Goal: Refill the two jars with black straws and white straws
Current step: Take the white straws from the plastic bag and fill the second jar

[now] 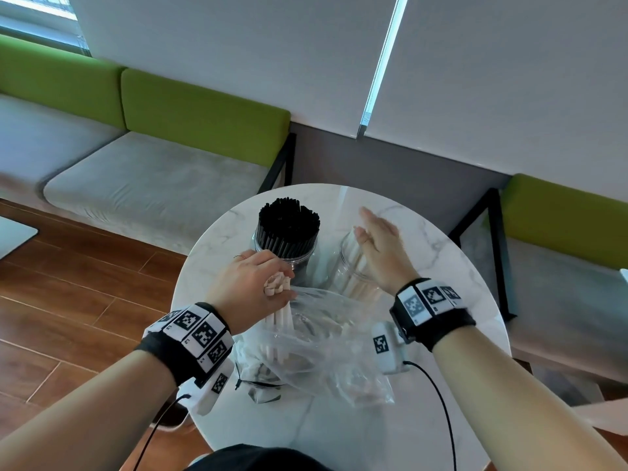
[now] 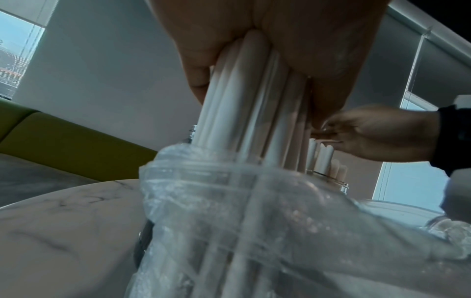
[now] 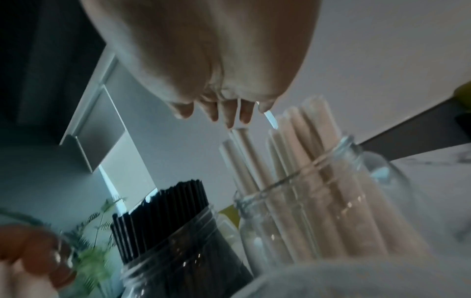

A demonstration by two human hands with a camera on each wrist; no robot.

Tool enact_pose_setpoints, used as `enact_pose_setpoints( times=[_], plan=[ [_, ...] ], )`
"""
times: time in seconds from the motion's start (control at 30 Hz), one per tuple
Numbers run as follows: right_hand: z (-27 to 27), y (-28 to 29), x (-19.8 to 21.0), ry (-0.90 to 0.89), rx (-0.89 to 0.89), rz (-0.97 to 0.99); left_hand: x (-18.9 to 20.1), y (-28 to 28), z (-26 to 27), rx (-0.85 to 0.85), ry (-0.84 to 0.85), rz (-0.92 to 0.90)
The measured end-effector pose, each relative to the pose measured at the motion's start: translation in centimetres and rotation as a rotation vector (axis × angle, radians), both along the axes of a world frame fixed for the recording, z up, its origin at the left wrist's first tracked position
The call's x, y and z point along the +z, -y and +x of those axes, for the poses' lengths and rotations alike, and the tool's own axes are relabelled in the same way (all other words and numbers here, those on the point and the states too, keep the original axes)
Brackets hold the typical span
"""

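My left hand (image 1: 258,283) grips a bundle of white straws (image 1: 280,317) whose lower ends stand inside a clear plastic bag (image 1: 326,338) on the round marble table (image 1: 424,385). In the left wrist view the white straws (image 2: 244,104) run from my fist down into the bag (image 2: 254,221). Behind stands a glass jar packed with black straws (image 1: 288,226). To its right a second glass jar (image 1: 353,270) holds several white straws. My right hand (image 1: 377,239) hovers flat over that jar, fingers straight, holding nothing; in the right wrist view its fingertips (image 3: 229,117) sit just above the straw tops (image 3: 293,129).
A bench with grey cushions (image 1: 153,185) and green backrests (image 1: 204,107) runs along the wall behind the table. Another green-backed seat (image 1: 560,212) stands at the right. Wooden floor (image 1: 68,283) lies to the left. Cables (image 1: 441,402) trail from both wrist cameras.
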State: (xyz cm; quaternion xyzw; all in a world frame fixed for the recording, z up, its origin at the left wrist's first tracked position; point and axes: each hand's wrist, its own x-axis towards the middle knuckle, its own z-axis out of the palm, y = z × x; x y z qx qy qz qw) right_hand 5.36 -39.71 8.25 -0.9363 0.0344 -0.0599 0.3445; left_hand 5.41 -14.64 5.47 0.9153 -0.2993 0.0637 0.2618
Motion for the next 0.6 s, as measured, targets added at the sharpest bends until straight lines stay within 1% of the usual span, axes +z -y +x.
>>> enact_pose_setpoints(
  times=[0.07, 0.1, 0.13, 0.2, 0.27, 0.33, 0.47, 0.53, 0.6],
  plan=[
    [-0.8, 1.5, 0.3, 0.147, -0.137, -0.025, -0.1, 0.0, 0.0, -0.002, 0.004, -0.006],
    [-1.0, 2.5, 0.3, 0.19, -0.226, -0.022, 0.0, 0.0, -0.1, -0.003, 0.007, -0.009],
    [-1.2, 3.5, 0.3, 0.191, -0.302, -0.008, 0.0, 0.1, -0.1, -0.003, 0.01, -0.011],
    [-1.4, 5.5, 0.1, 0.083, -0.369, 0.0, 0.0, 0.1, -0.1, -0.001, 0.006, -0.009],
    [-1.6, 6.8, -0.1, -0.066, -0.344, -0.048, 0.0, 0.2, -0.1, 0.001, -0.002, -0.007],
    [-1.5, 7.0, -0.3, -0.122, -0.302, -0.087, 0.0, 0.2, 0.0, 0.004, 0.0, 0.001],
    [-1.1, 6.1, -0.6, -0.027, -0.291, -0.102, -0.1, 0.2, -0.1, -0.001, 0.008, -0.008],
    [-1.0, 5.7, -0.2, 0.008, -0.286, -0.111, -0.1, 0.2, -0.1, 0.0, 0.005, -0.009],
    [-0.7, 5.5, 0.6, 0.085, -0.263, -0.159, -0.1, 0.1, -0.1, 0.004, 0.008, -0.006]
  ],
)
